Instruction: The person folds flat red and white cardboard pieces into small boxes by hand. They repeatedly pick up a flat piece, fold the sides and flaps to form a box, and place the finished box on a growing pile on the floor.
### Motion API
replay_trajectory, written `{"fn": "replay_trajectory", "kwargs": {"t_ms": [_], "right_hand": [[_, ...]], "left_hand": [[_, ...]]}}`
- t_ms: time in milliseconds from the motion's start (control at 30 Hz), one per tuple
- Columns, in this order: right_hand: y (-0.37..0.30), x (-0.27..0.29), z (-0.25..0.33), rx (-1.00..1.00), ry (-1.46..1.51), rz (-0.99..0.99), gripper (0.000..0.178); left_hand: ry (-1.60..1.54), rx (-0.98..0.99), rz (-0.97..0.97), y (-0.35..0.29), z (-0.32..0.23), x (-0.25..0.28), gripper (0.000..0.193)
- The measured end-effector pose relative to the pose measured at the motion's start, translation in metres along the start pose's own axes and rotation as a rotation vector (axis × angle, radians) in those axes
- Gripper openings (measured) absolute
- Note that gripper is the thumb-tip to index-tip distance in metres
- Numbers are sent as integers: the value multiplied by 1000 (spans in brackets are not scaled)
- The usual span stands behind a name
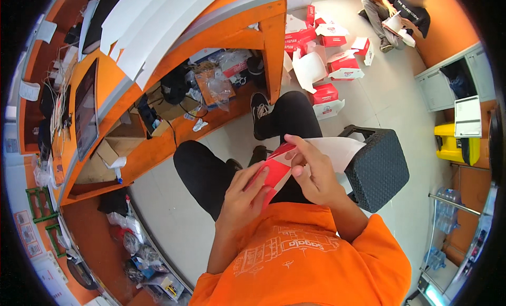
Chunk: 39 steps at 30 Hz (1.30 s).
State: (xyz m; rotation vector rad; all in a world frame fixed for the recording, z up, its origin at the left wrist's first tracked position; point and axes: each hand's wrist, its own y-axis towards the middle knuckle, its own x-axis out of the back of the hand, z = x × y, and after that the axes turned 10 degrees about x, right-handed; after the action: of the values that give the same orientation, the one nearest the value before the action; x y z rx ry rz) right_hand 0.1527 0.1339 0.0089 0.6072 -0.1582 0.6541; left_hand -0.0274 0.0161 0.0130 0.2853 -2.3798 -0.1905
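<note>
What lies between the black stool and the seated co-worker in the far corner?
Folded red-and-white boxes litter the floor between the black stool and the co-worker, per the head view.

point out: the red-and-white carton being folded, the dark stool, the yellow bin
red-and-white carton (275,171), head view, on its red panel between the two hands.
dark stool (380,171), head view, on its textured side.
yellow bin (448,145), head view, on its yellow front face.
</note>
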Motion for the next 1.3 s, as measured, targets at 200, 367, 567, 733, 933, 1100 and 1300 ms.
{"fn": "replay_trajectory", "kwargs": {"t_ms": [200,367,567,733,933,1100,1300], "right_hand": [[-26,-19,-6,-21,-80,-18,17],[-26,-17,-10,-85,-20,0,25],[-32,-22,1,-148,62,-57,19],[-51,-45,3,-109,-62,-170,10],[-54,-44,24,-550,410,-260,11],[-44,-29,33,-472,606,-306,31],[-14,12,8,-218,27,-347,25]], "left_hand": [[93,104,-49,-4,-2,0,43],[110,135,-34,-5,-5,-1,42],[129,127,-97,-6,-12,-9,47],[197,109,-145,-9,-25,-14,48],[106,128,-165,-10,-39,-15,43],[33,51,-180,-1,-48,-14,43],[301,-109,-399,50,-38,41,33]]}}
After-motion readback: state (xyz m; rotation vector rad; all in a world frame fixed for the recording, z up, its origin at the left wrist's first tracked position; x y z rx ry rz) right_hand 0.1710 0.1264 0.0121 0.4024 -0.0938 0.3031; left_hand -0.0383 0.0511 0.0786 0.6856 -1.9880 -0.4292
